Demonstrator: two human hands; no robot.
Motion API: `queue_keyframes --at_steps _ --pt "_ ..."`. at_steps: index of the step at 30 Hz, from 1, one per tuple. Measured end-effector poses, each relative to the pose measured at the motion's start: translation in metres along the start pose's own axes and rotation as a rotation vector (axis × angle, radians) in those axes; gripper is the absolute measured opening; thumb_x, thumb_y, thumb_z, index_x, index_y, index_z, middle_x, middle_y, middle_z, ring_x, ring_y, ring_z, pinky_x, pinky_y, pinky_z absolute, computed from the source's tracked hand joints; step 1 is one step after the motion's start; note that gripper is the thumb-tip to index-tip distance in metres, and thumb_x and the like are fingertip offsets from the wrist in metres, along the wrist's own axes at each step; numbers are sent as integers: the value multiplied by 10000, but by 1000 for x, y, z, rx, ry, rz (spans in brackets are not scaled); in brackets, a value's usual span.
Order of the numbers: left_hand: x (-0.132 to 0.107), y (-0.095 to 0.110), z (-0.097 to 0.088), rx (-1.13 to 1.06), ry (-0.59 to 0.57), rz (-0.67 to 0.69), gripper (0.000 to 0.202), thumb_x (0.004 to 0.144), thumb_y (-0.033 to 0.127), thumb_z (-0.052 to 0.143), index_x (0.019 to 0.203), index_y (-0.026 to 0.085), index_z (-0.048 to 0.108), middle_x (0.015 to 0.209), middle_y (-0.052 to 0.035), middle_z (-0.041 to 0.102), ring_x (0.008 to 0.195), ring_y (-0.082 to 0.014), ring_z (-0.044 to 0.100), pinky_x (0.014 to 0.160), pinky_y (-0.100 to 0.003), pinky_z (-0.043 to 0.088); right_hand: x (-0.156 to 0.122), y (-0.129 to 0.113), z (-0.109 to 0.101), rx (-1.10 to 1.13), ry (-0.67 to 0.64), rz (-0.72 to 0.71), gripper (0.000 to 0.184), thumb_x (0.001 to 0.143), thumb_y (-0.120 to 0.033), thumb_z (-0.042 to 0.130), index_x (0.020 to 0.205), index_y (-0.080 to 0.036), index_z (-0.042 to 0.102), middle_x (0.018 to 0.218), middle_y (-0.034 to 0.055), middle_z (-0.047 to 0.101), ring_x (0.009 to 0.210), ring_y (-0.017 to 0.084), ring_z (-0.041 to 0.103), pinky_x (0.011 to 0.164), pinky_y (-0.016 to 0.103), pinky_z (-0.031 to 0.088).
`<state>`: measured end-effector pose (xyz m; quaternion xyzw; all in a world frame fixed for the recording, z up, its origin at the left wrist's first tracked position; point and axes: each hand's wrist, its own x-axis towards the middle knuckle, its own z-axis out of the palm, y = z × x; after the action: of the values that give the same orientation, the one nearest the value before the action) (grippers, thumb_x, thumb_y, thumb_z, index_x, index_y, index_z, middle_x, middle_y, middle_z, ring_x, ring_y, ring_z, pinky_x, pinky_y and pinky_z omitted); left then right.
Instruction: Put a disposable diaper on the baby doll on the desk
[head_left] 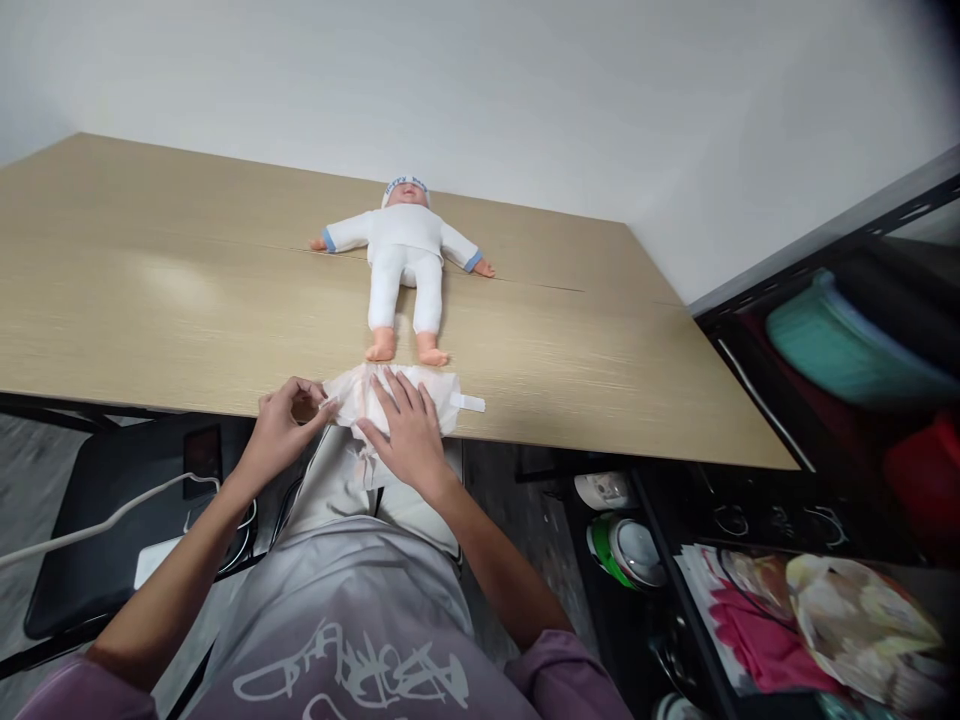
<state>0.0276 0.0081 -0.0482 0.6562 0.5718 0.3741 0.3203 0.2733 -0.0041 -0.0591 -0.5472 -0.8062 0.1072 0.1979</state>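
Note:
A baby doll (406,262) in a white suit with blue cuffs lies on its back on the wooden table (150,290), feet towards me. Just below its feet a white diaper (442,392) lies at the table's front edge, one tape tab sticking out to the right. My right hand (405,430) rests flat on the diaper with fingers spread. My left hand (283,425) pinches the diaper's left tab between its fingertips.
A black shelf unit (825,420) stands to the right with teal, red and patterned items on it. Under the table are a black case, white cables (97,525) and a green and white round object (626,550). A white wall runs behind the table.

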Motion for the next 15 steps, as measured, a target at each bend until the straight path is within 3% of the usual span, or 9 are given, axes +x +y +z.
queue_keyframes --at_steps 4,15 --pt "6 -2 -1 -79 2 -16 396 957 529 814 1069 239 568 1038 -25 733 798 -156 612 783 -310 466 0 -1 0 -2 -4 6 742 1196 -620 523 1814 -218 433 1917 107 345 1784 320 297 1472 583 201" --pt "21 1 7 -35 -67 -87 323 869 352 790 1089 220 593 1014 -24 740 847 -167 625 845 -317 473 -1 0 0 3 7 4 739 1198 -625 508 1814 -223 434 1917 108 343 1781 321 304 1471 591 205"
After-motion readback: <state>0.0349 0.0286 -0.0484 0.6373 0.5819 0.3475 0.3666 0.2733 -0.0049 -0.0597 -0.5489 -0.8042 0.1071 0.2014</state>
